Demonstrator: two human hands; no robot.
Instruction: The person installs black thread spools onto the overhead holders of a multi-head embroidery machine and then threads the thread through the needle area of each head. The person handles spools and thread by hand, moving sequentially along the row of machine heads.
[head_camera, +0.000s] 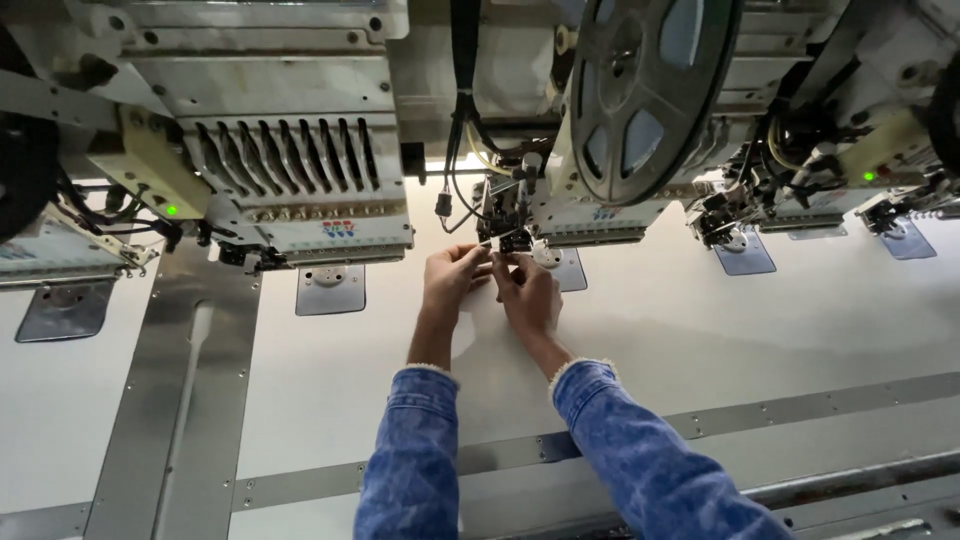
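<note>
Nearest the camera, two arms in blue denim sleeves (420, 450) reached away over the pale surface (700, 330), which was crossed by metal strips (180, 400). The left hand (447, 277) and the right hand (528, 292) met just below a small dark needle assembly (508, 222) at the foot of the middle machine head. The left fingers (478, 252) were bent and pinched together right at the lower edge of that assembly; the right fingers (503, 265) were curled beside them, tips nearly touching the left ones. Whether either hand gripped a thread or a small part could not be told, as anything there was too fine to see. A metal plate (330, 288) lay on the surface to the left. Farther off, a row of slotted thread guides (285, 155) sat on the left, and a large grey reel (645, 95) hung to the right.
</note>
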